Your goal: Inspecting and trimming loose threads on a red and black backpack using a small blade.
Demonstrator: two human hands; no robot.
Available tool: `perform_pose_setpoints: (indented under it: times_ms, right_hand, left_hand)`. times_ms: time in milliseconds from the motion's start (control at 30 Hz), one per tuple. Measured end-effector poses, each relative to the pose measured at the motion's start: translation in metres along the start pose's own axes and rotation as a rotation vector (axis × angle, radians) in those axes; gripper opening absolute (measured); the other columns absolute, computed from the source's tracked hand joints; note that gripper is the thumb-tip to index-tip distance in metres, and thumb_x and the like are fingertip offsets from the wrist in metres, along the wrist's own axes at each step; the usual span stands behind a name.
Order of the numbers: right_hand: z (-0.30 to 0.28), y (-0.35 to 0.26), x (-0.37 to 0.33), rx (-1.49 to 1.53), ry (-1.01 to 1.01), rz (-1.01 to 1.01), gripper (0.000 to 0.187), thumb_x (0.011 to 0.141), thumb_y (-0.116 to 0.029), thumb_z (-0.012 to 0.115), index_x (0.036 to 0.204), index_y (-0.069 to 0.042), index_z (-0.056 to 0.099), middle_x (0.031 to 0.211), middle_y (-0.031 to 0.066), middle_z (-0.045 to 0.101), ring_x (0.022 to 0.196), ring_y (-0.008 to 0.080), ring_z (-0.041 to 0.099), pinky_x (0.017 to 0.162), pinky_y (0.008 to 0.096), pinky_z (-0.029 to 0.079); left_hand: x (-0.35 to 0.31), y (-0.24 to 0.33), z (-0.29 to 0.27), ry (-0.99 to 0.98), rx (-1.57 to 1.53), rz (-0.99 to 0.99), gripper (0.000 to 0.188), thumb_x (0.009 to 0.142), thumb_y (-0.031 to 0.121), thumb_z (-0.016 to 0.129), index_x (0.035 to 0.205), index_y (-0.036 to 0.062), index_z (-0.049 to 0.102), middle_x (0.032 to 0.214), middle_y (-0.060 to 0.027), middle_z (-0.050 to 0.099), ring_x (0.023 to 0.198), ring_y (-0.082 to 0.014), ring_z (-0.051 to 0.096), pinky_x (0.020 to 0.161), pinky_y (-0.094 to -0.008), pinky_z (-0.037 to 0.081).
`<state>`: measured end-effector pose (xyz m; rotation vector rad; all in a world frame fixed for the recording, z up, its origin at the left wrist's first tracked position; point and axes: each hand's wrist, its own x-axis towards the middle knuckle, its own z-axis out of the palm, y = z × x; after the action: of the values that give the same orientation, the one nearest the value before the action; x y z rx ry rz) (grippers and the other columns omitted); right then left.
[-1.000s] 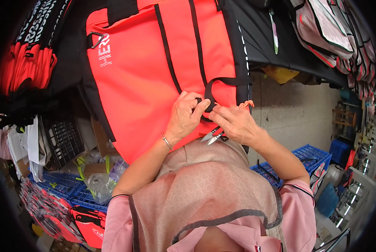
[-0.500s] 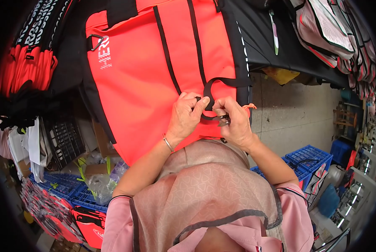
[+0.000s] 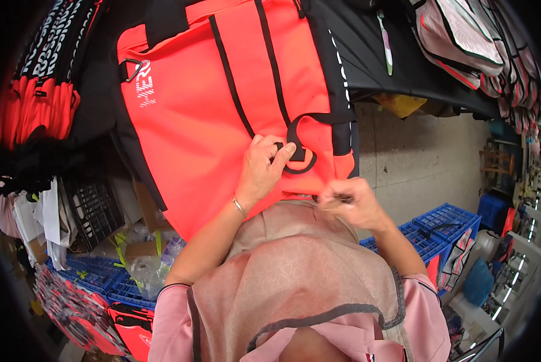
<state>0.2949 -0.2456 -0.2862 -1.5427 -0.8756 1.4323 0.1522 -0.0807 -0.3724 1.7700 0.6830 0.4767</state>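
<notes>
A large bright coral-red bag (image 3: 180,139) with black side panels and trim lies spread in front of me, its near end against my apron. My left hand (image 3: 261,166) rests on its lower middle, thumb and fingers pinching a black webbing strap (image 3: 296,151). That strap curves in a loop up to the bag's right edge. My right hand (image 3: 352,202), smeared by motion, is closed around small dark thread snips (image 3: 343,198) beside the bag's lower right corner. The blades are too blurred to make out. A black triangular ring (image 3: 130,70) sits at the upper left of the bag.
Stacked red-and-black pieces (image 3: 41,108) hang at the far left. On the black-covered table (image 3: 361,60) lies a toothbrush (image 3: 385,45), near pale mesh-like bag pieces (image 3: 464,36). Blue crates (image 3: 445,220) stand low at the right, with further crates (image 3: 95,271) at the left.
My right hand has moved down and away from the strap with the snips, toward my apron. My left hand keeps its pinch. The view has shifted slightly.
</notes>
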Motion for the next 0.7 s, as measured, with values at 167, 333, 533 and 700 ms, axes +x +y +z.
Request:
perform_pose_setpoints:
  times_ms: [167,333,533,700]
  right_hand:
    - [-0.055,-0.015,-0.009,0.261,0.495,-0.432,0.005,0.089,-0.005,0.067,0.088,0.000,0.068,0.077,0.0026,0.066,0.065,0.0061,0.058,0.060,0.0224,0.049]
    - [-0.046,-0.052,0.022,-0.113,0.626,-0.369,0.008,0.092,-0.005,0.064,0.096,-0.002,0.070,0.080,-0.0011,0.065,0.071,0.0039,0.057,0.061,0.0195,0.044]
    - [-0.018,-0.025,0.085,-0.053,0.503,-0.273,0.010,0.093,-0.006,0.064,0.098,0.002,0.066,0.080,-0.0004,0.063,0.073,0.0048,0.055,0.069,0.0212,0.048]
    - [-0.037,-0.042,0.087,0.015,0.641,-0.272,0.024,0.096,-0.022,0.064,0.089,0.000,0.070,0.063,-0.0051,0.050,0.060,0.0026,0.043,0.055,0.0220,0.030]
  left_hand:
    - [-0.021,0.027,0.007,-0.176,0.180,0.289,0.027,0.090,0.025,0.063,0.075,0.0029,0.070,0.111,-0.0098,0.062,0.103,-0.0286,0.053,0.093,-0.0424,0.042]
    - [-0.043,0.031,0.007,-0.472,0.307,0.549,0.026,0.091,0.020,0.061,0.107,0.0014,0.070,0.134,-0.0143,0.056,0.126,-0.0330,0.049,0.108,-0.0484,0.037]
    - [-0.026,0.056,-0.027,-0.498,-0.248,-0.100,0.026,0.097,0.020,0.056,0.089,0.0007,0.072,0.106,-0.0158,0.071,0.111,-0.0318,0.063,0.100,-0.0451,0.048]
    - [0.053,0.053,-0.093,0.318,0.341,0.418,0.029,0.094,0.018,0.059,0.120,0.0066,0.065,0.130,-0.0170,0.061,0.124,-0.0324,0.055,0.104,-0.0463,0.042]
